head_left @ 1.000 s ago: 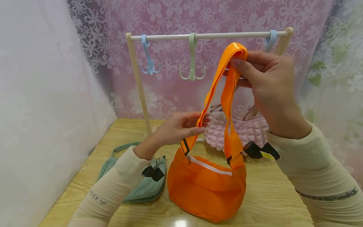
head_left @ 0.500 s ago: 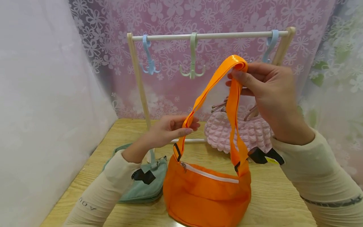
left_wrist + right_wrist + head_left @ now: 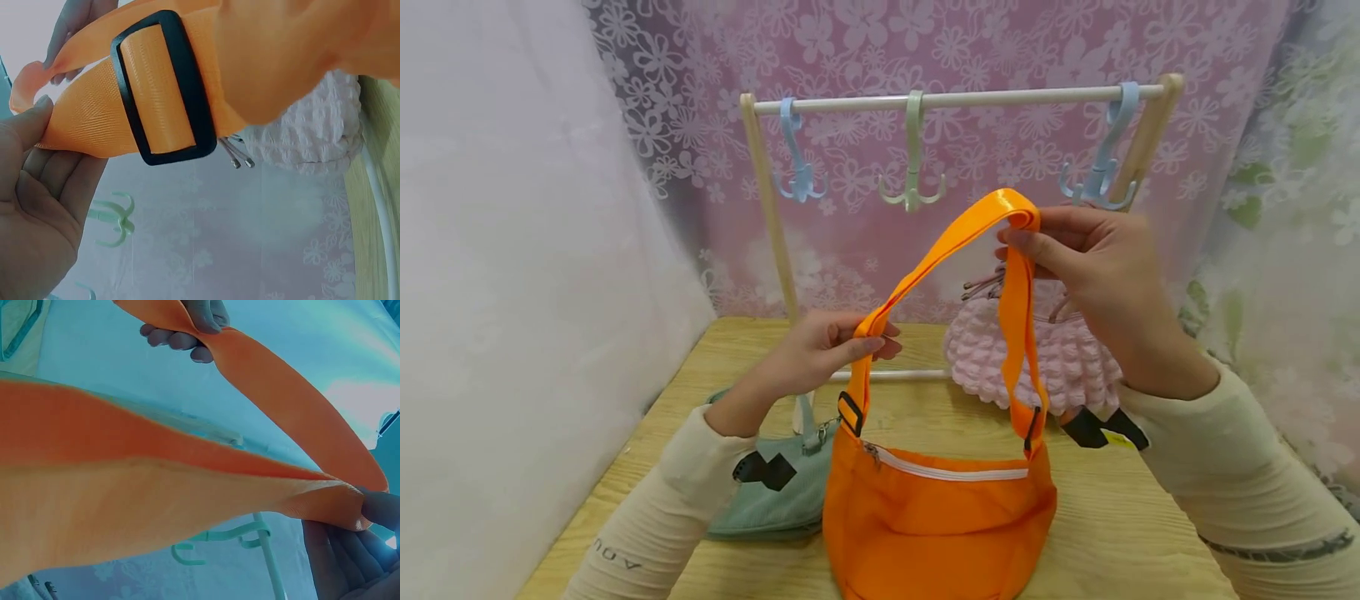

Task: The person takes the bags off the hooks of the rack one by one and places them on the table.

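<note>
Three bags, three textures. Orange bag [image 3: 936, 533]: smooth, slack cloth, crescent-shaped, one white zip [image 3: 951, 472] along its mouth (contents hidden). It sits front and centre over the bench [image 3: 1120, 533]; can't tell whether its base touches the wood grain. Strap [image 3: 951, 237]: flat, glossy webbing, two black rectangular buckles. Left hand [image 3: 808, 354]: grip pinched on the strap just above the left-hand buckle [image 3: 851, 414]. Right hand [image 3: 1116, 283]: grip pinched on the strap's upper bend. Green bag [image 3: 782, 496], ribbed, lies behind the left forearm; pink bag [image 3: 1075, 367], puckered, stands farther back. Behind, three pronged hooks, two blue, one green [image 3: 913, 142], on a white rod [image 3: 1015, 97].
</note>
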`<state>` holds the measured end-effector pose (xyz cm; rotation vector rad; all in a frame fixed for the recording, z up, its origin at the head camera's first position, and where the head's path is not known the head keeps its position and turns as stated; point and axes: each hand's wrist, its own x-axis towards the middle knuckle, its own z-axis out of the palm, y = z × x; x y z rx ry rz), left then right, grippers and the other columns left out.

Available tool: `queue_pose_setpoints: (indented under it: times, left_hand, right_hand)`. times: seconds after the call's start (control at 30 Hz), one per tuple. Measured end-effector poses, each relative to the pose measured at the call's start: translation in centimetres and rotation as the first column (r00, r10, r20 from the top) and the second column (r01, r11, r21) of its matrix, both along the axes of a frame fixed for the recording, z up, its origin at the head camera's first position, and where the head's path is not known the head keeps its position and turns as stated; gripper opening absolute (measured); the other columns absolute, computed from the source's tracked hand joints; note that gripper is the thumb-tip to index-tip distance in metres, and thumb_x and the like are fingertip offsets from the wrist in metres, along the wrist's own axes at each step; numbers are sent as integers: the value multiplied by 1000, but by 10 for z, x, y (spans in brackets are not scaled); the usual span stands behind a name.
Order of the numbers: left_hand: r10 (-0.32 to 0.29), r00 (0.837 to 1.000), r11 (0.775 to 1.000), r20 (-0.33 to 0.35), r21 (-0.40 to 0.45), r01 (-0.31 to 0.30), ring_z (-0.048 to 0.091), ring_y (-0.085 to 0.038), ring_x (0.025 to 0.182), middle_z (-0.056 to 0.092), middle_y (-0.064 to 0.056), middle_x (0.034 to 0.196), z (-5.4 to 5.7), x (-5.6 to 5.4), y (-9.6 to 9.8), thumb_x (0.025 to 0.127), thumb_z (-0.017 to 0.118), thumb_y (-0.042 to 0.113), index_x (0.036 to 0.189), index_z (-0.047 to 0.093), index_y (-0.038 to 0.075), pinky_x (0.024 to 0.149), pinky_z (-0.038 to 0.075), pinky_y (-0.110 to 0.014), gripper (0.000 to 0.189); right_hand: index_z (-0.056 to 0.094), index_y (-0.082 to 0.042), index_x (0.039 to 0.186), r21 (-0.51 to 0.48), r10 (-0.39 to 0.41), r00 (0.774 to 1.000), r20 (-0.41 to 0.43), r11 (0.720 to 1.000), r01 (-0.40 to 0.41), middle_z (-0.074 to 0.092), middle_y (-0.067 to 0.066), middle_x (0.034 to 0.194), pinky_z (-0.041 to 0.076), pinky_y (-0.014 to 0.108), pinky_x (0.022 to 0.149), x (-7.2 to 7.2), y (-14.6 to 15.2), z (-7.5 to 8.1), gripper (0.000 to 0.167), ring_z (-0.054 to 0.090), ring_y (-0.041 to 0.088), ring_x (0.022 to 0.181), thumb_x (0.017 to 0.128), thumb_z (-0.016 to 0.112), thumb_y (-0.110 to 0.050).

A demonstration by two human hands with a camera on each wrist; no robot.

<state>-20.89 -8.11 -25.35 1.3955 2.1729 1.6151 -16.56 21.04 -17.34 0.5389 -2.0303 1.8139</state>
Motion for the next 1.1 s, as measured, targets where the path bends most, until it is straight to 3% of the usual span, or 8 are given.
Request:
queue_pose_setpoints:
  times: [0.1,0.3,0.47,0.7,0.93,1.1]
  left_hand:
    - [21,1000,1000,6,-14,-21,68,-30,102,70,-24,104,-1,-5,-5,97,53,-5,120,59,-15,93,53,-37,26]
    - [42,999,998,26,-56,-41,68,-31,102,71,-22,103,-3,-19,-17,98,52,-2,121,60,-13,93,53,-37,26]
    - [98,994,990,45,-109,-93,69,-25,99,71,-22,105,-9,-35,-26,99,52,1,123,60,-11,92,53,-35,27]
    - [217,969,965,118,-174,-195,68,-29,100,72,-17,103,-24,-48,-38,101,51,7,122,62,-7,91,54,-35,27]
    - [254,956,959,145,-167,-229,69,-28,100,72,-17,102,-34,-57,-43,101,52,10,121,62,-6,89,55,-35,28]
    - [295,935,948,199,-186,-259,67,-32,102,71,-18,106,-46,-65,-47,102,51,10,122,61,-7,90,54,-39,29]
  right_hand:
    - [72,-1,112,24,-9,1000,14,1000,9,74,10,93,57,24,75,-2,1,-7,32,71,20,84,85,76,-17]
    - [70,-7,119,162,-62,997,50,985,53,74,6,101,56,23,79,-8,0,-19,36,70,19,91,88,72,-27]
    - [70,-4,118,158,-31,995,96,987,15,75,1,99,57,24,78,-19,-3,-32,38,70,19,92,88,72,-27]
    - [72,-6,115,187,8,991,130,982,-32,71,7,103,57,26,79,-39,-9,-61,37,67,22,92,88,72,-30]
    - [73,-6,114,205,-28,987,160,979,-5,73,5,100,58,27,75,-58,-14,-75,37,69,22,90,88,73,-32]
    - [71,-4,116,248,-44,974,221,969,-12,73,10,103,58,27,74,-76,-17,-91,38,70,18,89,89,72,-31]
